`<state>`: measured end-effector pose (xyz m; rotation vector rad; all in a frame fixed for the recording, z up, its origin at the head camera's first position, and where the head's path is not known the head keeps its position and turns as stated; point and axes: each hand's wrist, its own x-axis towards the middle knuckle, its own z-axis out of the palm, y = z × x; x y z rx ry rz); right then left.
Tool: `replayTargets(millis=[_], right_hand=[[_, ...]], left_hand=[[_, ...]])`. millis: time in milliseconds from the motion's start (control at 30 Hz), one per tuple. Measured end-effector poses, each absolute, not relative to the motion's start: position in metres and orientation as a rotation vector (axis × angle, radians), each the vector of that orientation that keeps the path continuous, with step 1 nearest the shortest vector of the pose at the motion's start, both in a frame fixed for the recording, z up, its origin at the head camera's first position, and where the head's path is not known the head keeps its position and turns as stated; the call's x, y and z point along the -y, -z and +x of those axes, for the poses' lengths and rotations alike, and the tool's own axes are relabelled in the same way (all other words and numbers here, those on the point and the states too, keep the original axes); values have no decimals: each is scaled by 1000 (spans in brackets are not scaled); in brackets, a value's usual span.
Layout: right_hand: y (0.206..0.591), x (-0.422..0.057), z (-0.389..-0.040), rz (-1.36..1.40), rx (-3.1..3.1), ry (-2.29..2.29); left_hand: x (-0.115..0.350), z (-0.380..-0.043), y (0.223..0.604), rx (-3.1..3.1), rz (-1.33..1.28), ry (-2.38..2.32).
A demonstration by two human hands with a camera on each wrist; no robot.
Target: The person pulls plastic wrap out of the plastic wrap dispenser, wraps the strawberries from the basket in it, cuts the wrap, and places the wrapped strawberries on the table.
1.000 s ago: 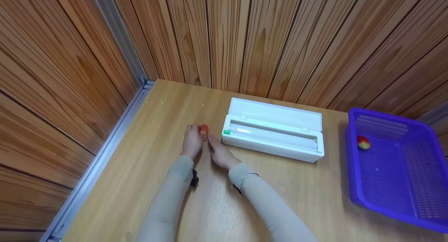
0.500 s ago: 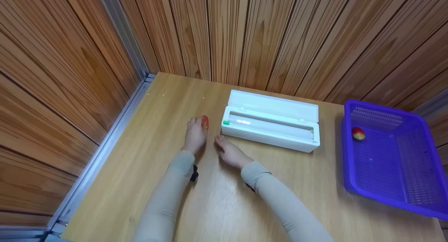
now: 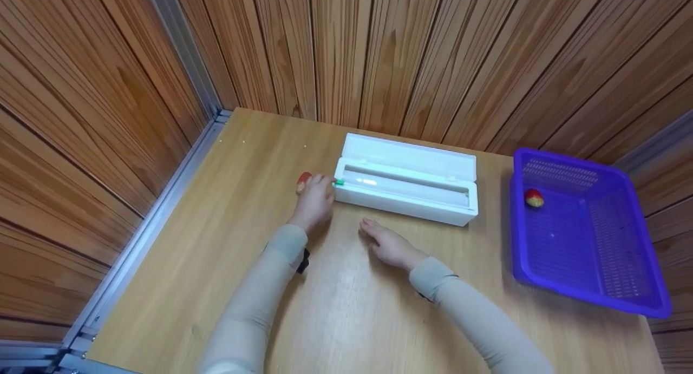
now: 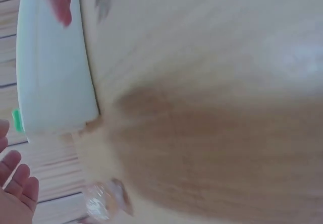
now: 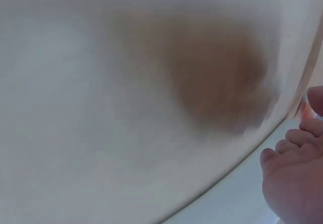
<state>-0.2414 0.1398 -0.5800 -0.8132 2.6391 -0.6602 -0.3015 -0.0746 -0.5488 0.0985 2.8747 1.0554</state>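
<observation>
My left hand (image 3: 315,202) is at the left end of a white cling film dispenser (image 3: 406,203), its fingertips right beside the green tab (image 3: 339,182). In the left wrist view its fingers (image 4: 19,183) are loosely bent, with nothing between them. Just left of this hand a small red and yellow fruit (image 3: 303,182) lies on the table, partly hidden behind the hand. Shiny clear film shows around the wrapped fruit (image 4: 100,202) in the left wrist view. My right hand (image 3: 394,245) hovers in front of the dispenser with relaxed fingers, holding nothing.
The dispenser's lid (image 3: 411,155) stands raised, with the clear roll (image 3: 400,188) in its slot. To the right is a purple basket (image 3: 584,303) holding another red and yellow fruit (image 3: 534,197). Wood-panelled walls (image 3: 379,54) bound the table at the back and left.
My left hand has let go of the wrapped fruit and moved right to the dispenser's green tab. My right hand has drawn away to the right. The head view has shifted slightly.
</observation>
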Motion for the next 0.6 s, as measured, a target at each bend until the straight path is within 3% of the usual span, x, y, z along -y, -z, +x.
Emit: replayTargets(millis=[400,600], right_hand=[[553,-219,-227,-586,-2687,660],[540,-250,-226,-533,-2744,683]], left_hand=[[47,-308,544,-3019,506,-858],[39,-309,542,-2945,523,-826]])
